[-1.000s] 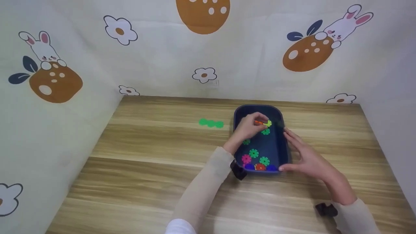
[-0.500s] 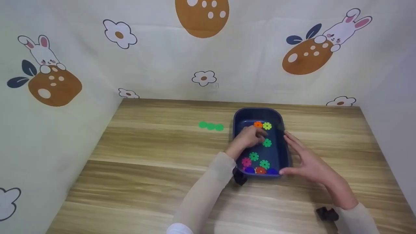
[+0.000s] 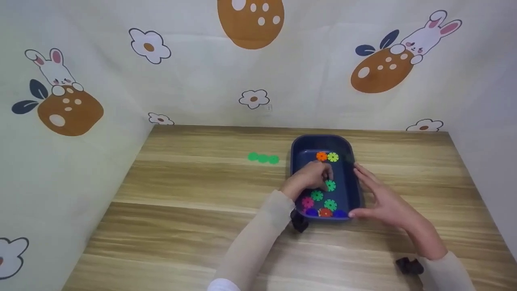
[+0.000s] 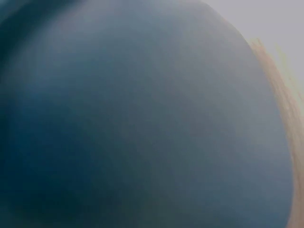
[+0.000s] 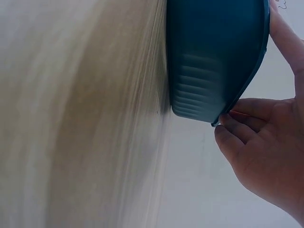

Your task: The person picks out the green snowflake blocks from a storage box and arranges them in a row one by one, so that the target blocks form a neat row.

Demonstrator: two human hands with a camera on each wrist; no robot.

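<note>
In the head view a dark blue plastic tray (image 3: pixel 323 138) stands on the table with colourful notched snowflake discs in it. My left hand (image 3: pixel 310 176) reaches inside with bent fingers, and its thumb and fingertips are at a green snowflake disc (image 3: pixel 330 185). An orange disc (image 3: pixel 321 156) and a yellow disc (image 3: pixel 333 157) lie side by side at the far end. Nearer are a green disc (image 3: pixel 317 195), a pink disc (image 3: pixel 307 202) and a red disc (image 3: pixel 325 212). My right hand (image 3: pixel 383 198) rests on the tray's right rim with extended, spread fingers; the right wrist view shows its fingertips touching the rim.
A row of joined green discs (image 3: pixel 263 158) lies on the wooden table (image 3: pixel 181 182) left of the tray. Patterned curtains (image 3: pixel 202 72) rise behind and beside the table. The left wrist view is mostly a blurred blue-grey surface (image 4: pixel 152 118).
My left hand has left the orange and yellow discs and moved nearer to me inside the tray. The green disc at its fingertips has shifted nearer too. My right hand stays at the rim.
</note>
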